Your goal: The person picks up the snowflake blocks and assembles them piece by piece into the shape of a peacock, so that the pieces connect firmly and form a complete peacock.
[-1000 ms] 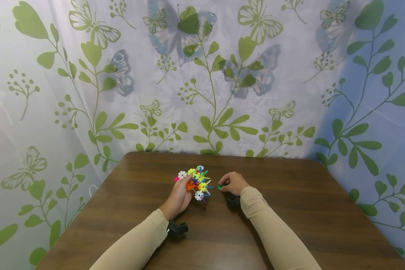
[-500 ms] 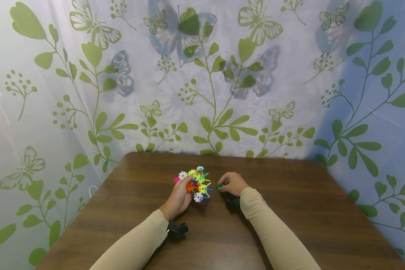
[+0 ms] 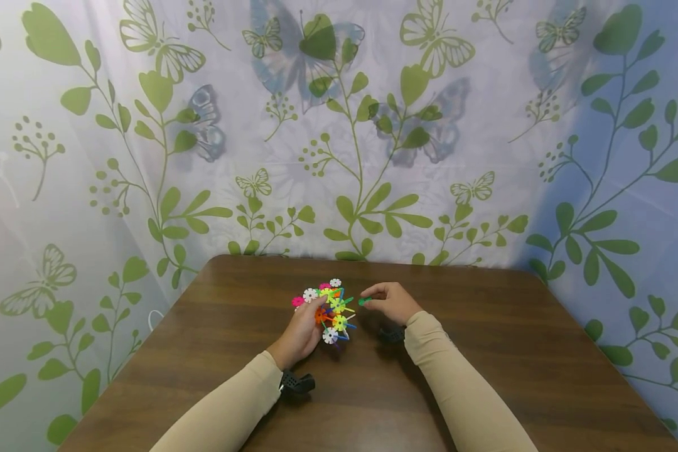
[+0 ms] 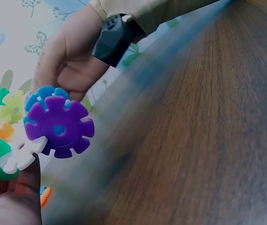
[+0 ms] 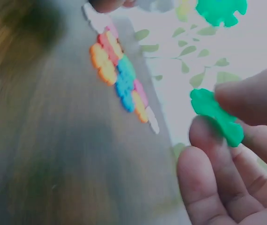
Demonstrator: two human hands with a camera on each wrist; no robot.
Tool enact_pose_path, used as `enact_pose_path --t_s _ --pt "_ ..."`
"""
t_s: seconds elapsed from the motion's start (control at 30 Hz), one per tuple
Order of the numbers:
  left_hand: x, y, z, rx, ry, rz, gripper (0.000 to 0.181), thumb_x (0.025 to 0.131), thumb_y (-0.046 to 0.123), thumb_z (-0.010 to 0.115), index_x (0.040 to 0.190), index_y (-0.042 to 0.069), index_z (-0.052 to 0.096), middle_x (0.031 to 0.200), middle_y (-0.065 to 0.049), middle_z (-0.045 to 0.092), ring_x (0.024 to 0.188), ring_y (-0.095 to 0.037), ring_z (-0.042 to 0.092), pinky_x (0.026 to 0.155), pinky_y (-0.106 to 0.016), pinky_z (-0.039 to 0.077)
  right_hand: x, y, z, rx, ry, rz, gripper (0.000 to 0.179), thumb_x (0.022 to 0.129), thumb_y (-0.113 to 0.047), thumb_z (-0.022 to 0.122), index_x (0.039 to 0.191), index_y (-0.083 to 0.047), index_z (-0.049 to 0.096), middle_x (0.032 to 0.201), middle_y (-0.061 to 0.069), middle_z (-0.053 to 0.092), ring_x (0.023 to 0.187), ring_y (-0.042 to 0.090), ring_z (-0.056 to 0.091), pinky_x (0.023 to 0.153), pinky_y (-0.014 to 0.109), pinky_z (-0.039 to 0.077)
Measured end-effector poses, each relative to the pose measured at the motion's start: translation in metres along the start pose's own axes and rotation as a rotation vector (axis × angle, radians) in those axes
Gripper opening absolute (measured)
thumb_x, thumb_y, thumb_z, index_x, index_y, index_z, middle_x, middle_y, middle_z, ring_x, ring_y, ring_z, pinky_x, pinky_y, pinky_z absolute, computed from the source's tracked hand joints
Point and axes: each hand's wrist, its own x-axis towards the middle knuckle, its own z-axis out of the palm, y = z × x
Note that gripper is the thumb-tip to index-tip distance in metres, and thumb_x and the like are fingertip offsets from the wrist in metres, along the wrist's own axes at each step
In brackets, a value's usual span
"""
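My left hand grips a cluster of interlocking flower discs in white, yellow, orange, pink, green and blue, thumb on top. A purple disc on the cluster faces the left wrist camera, with a white disc slotted beside it. Just right of the cluster, my right hand pinches one green notched disc between thumb and fingers. A small gap separates that disc from the cluster in the head view. Part of the cluster is hidden behind the left palm and fingers.
A brown wooden table lies under both hands. Behind it hangs a curtain printed with leaves and butterflies. A black wrist-camera mount sits under the left wrist. Several coloured discs form a line in the right wrist view.
My right hand has lifted slightly with the green disc and moved closer to the cluster. The cluster has turned a little in my left hand, showing more pink and white discs.
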Motion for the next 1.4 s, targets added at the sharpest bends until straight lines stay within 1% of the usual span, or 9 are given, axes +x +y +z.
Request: enact_pose_path --t_s 0.13,0.27,0.43,0.57,0.7,0.93,1.17,1.27,1.4 --pt "-0.001 -0.001 -0.001 0.072 0.012 -0.027 0.022 0.109 0.025 0.059 0.106 0.004 0.053 0.091 -0.007 0.056 0.082 -0.021 0.057 0.08 -0.032 0.046 0.002 -0.005 0.001 0.038 0.037 -0.025 0.029 0.1 -0.01 0.075 0.125 0.005 0.072 0.118 0.015 0.072 0.104 0.025 0.07 0.094 0.043 0.056" --pt "-0.002 -0.001 -0.001 0.191 -0.014 -0.06 0.023 0.109 0.027 0.057 0.1 0.006 0.056 0.094 -0.008 0.056 0.085 -0.023 0.056 0.089 -0.037 0.042 0.003 -0.012 0.001 0.045 0.035 -0.082 0.028 0.102 -0.012 0.073 0.126 0.002 0.073 0.119 0.013 0.072 0.103 0.024 0.07 0.092 0.041 0.056" --pt "-0.005 0.001 -0.001 0.346 -0.057 -0.086 0.029 0.108 0.033 0.057 0.098 0.006 0.058 0.096 -0.009 0.055 0.088 -0.024 0.057 0.088 -0.037 0.046 0.002 -0.019 0.002 0.082 -0.011 -0.15 0.026 0.102 -0.014 0.073 0.125 -0.001 0.074 0.121 0.008 0.073 0.105 0.024 0.07 0.093 0.04 0.057" --pt "-0.006 0.001 0.0 0.447 -0.077 -0.086 0.038 0.109 0.04 0.056 0.099 0.004 0.064 0.096 -0.009 0.06 0.093 -0.023 0.059 0.093 -0.039 0.048 0.002 -0.021 0.003 0.13 -0.082 -0.188 0.027 0.103 -0.013 0.072 0.126 0.001 0.073 0.122 0.017 0.072 0.106 0.026 0.071 0.093 0.04 0.057" --pt "-0.007 0.002 0.0 0.509 -0.088 -0.071 0.045 0.108 0.046 0.057 0.106 0.003 0.068 0.103 -0.007 0.064 0.099 -0.021 0.06 0.1 -0.041 0.046 0.003 -0.022 0.003 0.165 -0.15 -0.22 0.028 0.103 -0.01 0.071 0.127 0.005 0.071 0.122 0.026 0.069 0.107 0.029 0.071 0.094 0.041 0.058" --pt "-0.01 0.002 0.0 0.544 -0.125 -0.044 0.051 0.107 0.05 0.058 0.11 0.0 0.068 0.099 -0.007 0.068 0.091 -0.019 0.063 0.086 -0.031 0.053 0.002 -0.024 0.003 0.169 -0.18 -0.245 0.027 0.102 -0.008 0.072 0.126 0.005 0.071 0.118 0.02 0.072 0.105 0.031 0.072 0.092 0.041 0.059" --pt "-0.011 0.002 0.0 0.591 -0.134 -0.02 0.05 0.105 0.053 0.06 0.109 0.003 0.064 0.096 -0.007 0.062 0.088 -0.02 0.06 0.08 -0.03 0.052 0.001 -0.027 0.002 0.155 -0.211 -0.219 0.028 0.104 -0.011 0.07 0.125 0.008 0.07 0.116 0.015 0.074 0.106 0.028 0.072 0.093 0.041 0.058" --pt "-0.011 0.003 0.001 0.62 -0.166 0.013 0.046 0.109 0.048 0.057 0.11 0.003 0.064 0.094 -0.006 0.06 0.087 -0.02 0.058 0.079 -0.03 0.051 0.001 -0.027 0.002 0.174 -0.216 -0.205 0.03 0.104 -0.011 0.069 0.125 0.01 0.069 0.114 0.016 0.075 0.105 0.03 0.072 0.094 0.042 0.058" --pt "-0.013 0.004 0.003 0.699 -0.183 0.075 0.041 0.111 0.043 0.054 0.11 0.004 0.063 0.092 -0.005 0.057 0.086 -0.02 0.056 0.079 -0.032 0.049 0.0 -0.027 0.002 0.186 -0.185 -0.167 0.023 0.101 -0.008 0.073 0.12 0.005 0.073 0.111 0.017 0.076 0.101 0.031 0.074 0.092 0.042 0.059"
